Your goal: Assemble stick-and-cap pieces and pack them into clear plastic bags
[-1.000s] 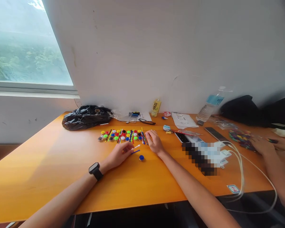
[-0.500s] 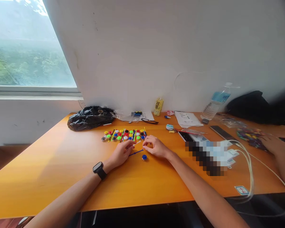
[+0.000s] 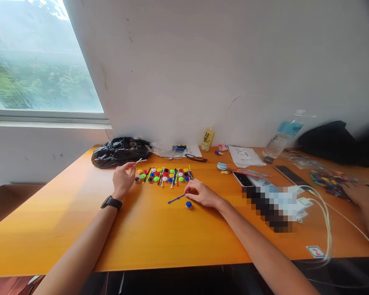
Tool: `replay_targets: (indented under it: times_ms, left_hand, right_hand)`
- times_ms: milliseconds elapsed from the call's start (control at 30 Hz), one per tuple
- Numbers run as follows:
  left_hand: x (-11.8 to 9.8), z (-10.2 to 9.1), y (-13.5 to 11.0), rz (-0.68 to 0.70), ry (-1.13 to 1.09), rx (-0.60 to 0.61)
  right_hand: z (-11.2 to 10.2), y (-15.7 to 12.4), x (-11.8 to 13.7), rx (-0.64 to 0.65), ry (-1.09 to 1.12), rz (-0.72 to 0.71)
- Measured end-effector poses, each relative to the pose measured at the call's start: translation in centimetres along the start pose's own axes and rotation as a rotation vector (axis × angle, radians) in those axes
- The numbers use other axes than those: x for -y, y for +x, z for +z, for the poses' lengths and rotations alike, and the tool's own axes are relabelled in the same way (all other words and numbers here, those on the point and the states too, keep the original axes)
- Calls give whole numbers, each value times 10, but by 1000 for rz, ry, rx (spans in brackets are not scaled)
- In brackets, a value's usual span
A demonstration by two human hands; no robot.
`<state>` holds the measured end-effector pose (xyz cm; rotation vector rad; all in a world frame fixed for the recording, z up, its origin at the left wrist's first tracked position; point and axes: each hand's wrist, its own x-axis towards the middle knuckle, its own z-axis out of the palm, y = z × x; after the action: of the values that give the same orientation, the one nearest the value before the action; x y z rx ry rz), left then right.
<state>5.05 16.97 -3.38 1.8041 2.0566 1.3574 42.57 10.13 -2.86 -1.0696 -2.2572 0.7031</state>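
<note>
My left hand [image 3: 124, 179] is raised at the left of the colourful pieces, its fingers pinching a thin white plastic stick [image 3: 139, 161]. My right hand [image 3: 203, 192] rests low over the table, thumb and finger closed at the right end of a blue plastic stick [image 3: 176, 199] with a pointed left tip. Just below those fingers sits a small round blue piece [image 3: 188, 205] with a clear or pale base. Beyond both hands, rows of small round coloured pieces [image 3: 156, 178] alternate with bundles of thin coloured sticks [image 3: 175, 175].
A black plastic bag [image 3: 119, 152] lies at the back left, with a yellow packet [image 3: 208, 140] and glasses [image 3: 196, 158] farther right. Phones [image 3: 243, 179], white cables [image 3: 327, 221] and a water bottle [image 3: 284, 133] occupy the right. Another person's hand [image 3: 358, 192] touches colourful pieces there.
My left hand has moved away to the left and up with the white stick, uncovering the blue stick's left tip. My right hand has shifted slightly down onto the blue stick's end.
</note>
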Motion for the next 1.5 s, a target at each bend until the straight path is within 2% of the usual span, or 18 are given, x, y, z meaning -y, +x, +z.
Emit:
replay_targets:
  times_ms: [133,333,433,500,567,633,700,767,833,933,1067,1200,1367,1500]
  left_hand:
    - [14,9,4,-82,-30,170]
    - [12,18,0,11,-60,251]
    - [9,18,-1,25,-70,220]
    - [4,18,-2,69,-55,151]
    - [-6,17,-7,174,-31,69]
    - [-22,14,-16,295,-60,56]
    - [-42,10,-30,410,-160,188]
    - [-61,7,-49,573,-203,403]
    - [-79,5,-69,667,-195,580]
    - [-96,6,-91,769,-213,721]
    - [-106,8,-103,775,-279,730]
    - [-110,5,-110,856,-318,799]
    - [-114,6,-117,974,-274,805]
    - [-110,8,-108,915,-297,807]
  right_hand:
    - [-3,0,3,7,-68,-16]
    - [-3,-2,4,26,-147,-53]
    - [-2,-2,5,19,-184,-60]
    - [-1,-2,5,5,-212,-69]
    - [-1,-2,5,-2,-217,-77]
    - [0,-2,6,7,-197,-84]
    - [0,-1,7,8,-170,-97]
    - [2,1,6,-8,-130,-116]
    - [5,3,5,-24,-77,-127]
    - [12,6,4,-4,-21,-126]
    - [17,9,6,32,-8,-110]
    - [15,9,11,8,3,-113]
    - [8,5,9,-134,66,-15]
    - [5,5,3,-232,112,54]
